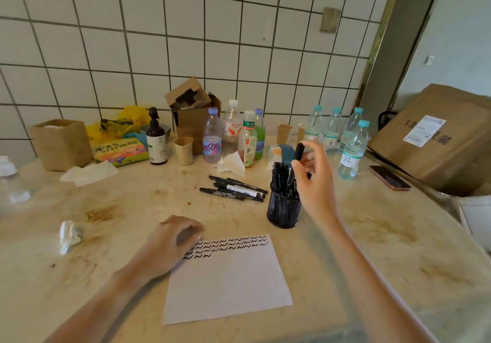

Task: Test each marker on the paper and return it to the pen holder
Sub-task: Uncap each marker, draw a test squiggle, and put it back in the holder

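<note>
Right hand [314, 175]: grasping one black marker [296, 160] between thumb and fingers, mid-barrel, cap end up, lower end down among the markers already standing in the holder [283, 211]. Whether the tip has bottomed out: cannot tell.

Marker: upright, slightly tilted, directly above the holder's right half. Step judged in hand: returning a tested marker, though a pull-out cannot be excluded.

Holder: black mesh cup, crowded with markers, standing just beyond the paper's far right corner. Light and narrow; likely to tip or slide under a sideways push.

Left hand [172, 244]: fingers loosely curled, holding nothing visible, resting on the paper's top left corner and pinning the sheet.

Paper [228, 281]: white, near table edge, several rows of black squiggles across the top, last row short; lower part blank.

Loose markers [233, 189]: a small pile lying flat on the table [372, 263], left of the holder, apparently awaiting test.

Handling advice, as judgement:
- Lower straight down, no sideways lean against the mesh.
- Aim for a gap between the standing caps; wiggle gently if blocked.
- Release only once the weight is taken by the holder.
- Keep the sheet pinned for the next test.
- Watch the wrist near the bottles [353, 148] behind.
</note>
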